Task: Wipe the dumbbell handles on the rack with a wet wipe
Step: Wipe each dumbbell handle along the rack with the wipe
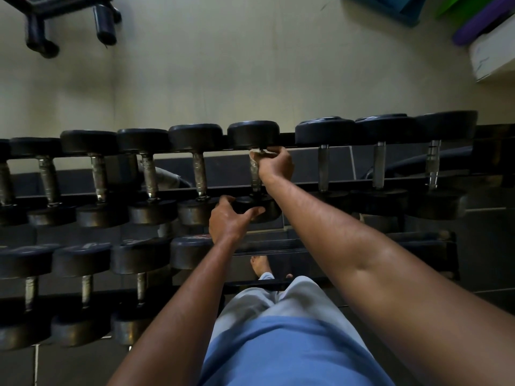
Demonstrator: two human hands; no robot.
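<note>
A black rack (301,188) carries a top row of several black dumbbells with metal handles. My right hand (276,164) grips the far end of one middle handle (255,176), with a white wet wipe (257,154) pinched against the metal just below the far head. My left hand (230,218) holds the near head (263,208) of that same dumbbell, fingers curled over its edge. A lower row of dumbbells (83,277) lies on the left.
Behind the rack stands a pale wall (223,65). Dark equipment legs (103,20) show at the upper left, and coloured boxes and mats (479,26) at the upper right. My leg and bare foot (260,264) stand against the rack's base.
</note>
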